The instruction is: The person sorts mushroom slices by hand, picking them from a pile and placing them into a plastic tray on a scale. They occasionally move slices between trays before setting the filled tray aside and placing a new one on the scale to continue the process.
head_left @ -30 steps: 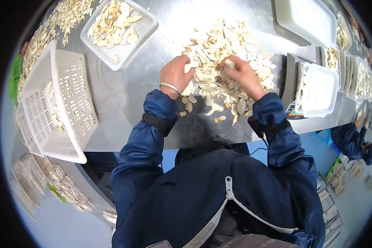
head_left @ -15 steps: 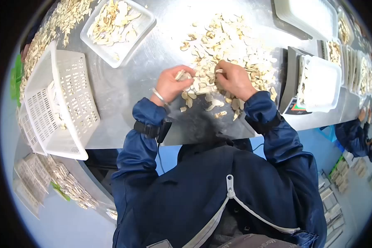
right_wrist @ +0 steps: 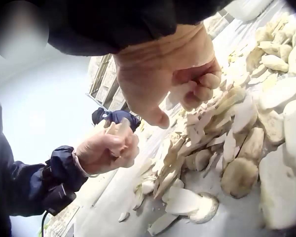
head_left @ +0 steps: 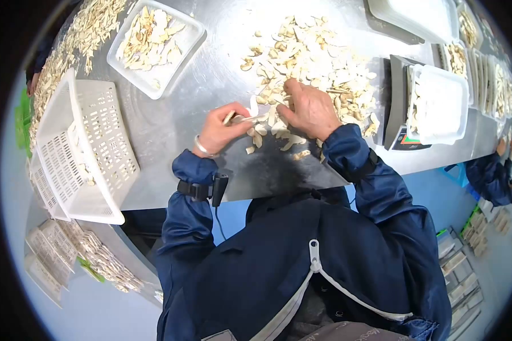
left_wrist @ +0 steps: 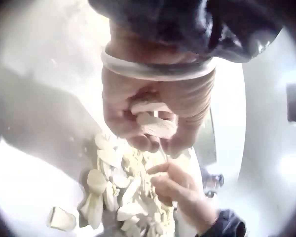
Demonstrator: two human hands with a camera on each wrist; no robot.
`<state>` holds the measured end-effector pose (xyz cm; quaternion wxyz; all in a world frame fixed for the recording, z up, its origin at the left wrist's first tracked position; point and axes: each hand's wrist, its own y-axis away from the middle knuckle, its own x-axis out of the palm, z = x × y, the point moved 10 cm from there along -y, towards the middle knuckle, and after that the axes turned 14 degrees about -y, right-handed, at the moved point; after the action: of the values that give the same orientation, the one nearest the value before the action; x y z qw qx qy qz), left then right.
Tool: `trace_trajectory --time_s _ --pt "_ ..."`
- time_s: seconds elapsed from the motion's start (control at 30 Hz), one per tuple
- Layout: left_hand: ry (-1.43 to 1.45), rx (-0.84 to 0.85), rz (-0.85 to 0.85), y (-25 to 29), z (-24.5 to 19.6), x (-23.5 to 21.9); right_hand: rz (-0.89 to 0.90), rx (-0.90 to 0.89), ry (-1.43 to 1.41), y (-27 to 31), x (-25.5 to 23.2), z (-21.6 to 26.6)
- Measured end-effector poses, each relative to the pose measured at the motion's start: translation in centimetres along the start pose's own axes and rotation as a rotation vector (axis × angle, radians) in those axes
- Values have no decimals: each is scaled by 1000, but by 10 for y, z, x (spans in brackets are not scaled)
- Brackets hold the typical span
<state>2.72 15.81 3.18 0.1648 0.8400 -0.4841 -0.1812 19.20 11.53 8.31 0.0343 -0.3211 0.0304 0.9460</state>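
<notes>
Pale mushroom slices [head_left: 347,65] lie spread over the steel table [head_left: 227,68] in front of me. At the near left edge of the pile, my left hand [head_left: 217,132] grips several slices. In the left wrist view these gripped mushroom slices [left_wrist: 159,126] lie across the palm, with the fingers curled round them. My right hand [head_left: 313,112] is over the near middle of the pile, back of the hand up. The right wrist view shows its fingers curled round a pale mushroom slice [right_wrist: 179,94], partly hidden, with the thumb pointing down.
A white tray [head_left: 153,85] of slices is at the far left, with a perforated white basket [head_left: 99,105] nearer. To the right, a scale [head_left: 397,102] carries white plastic containers [head_left: 441,116]. More white trays [head_left: 415,20] stand beyond it. Another person [head_left: 489,182] appears at far right.
My left hand has moved left and nearer me, away from the pile, with slices in it. The right hand has drawn left to the near middle of the pile.
</notes>
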Motion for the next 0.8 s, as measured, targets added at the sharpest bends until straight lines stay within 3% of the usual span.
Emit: trace_trajectory --time_s 0.07,0.23,0.33,0.37,0.5,0.53,0.6,0.7,0.8 --pt "488 22 125 10 7 2 30 -19 24 3 11 -6" --pt "650 28 39 -5 -13 13 17 -61 16 3 13 -5" --pt "458 -121 -140 -23 5 3 28 51 -30 7 5 -20" --pt "226 -171 -244 -26 5 -1 33 106 -42 9 0 -29" --pt "-721 70 -506 -34 -38 -8 -1 504 -1012 28 -6 -73" --pt "-778 81 -496 -35 -40 -5 36 595 -1273 34 -5 -72" --pt "-889 107 -480 -37 -48 2 58 477 -1535 28 -6 -66" --pt "-964 47 -423 -38 -48 8 1 723 -1358 33 2 -72" --pt "-958 19 -409 -38 -37 5 102 523 -747 20 10 -58"
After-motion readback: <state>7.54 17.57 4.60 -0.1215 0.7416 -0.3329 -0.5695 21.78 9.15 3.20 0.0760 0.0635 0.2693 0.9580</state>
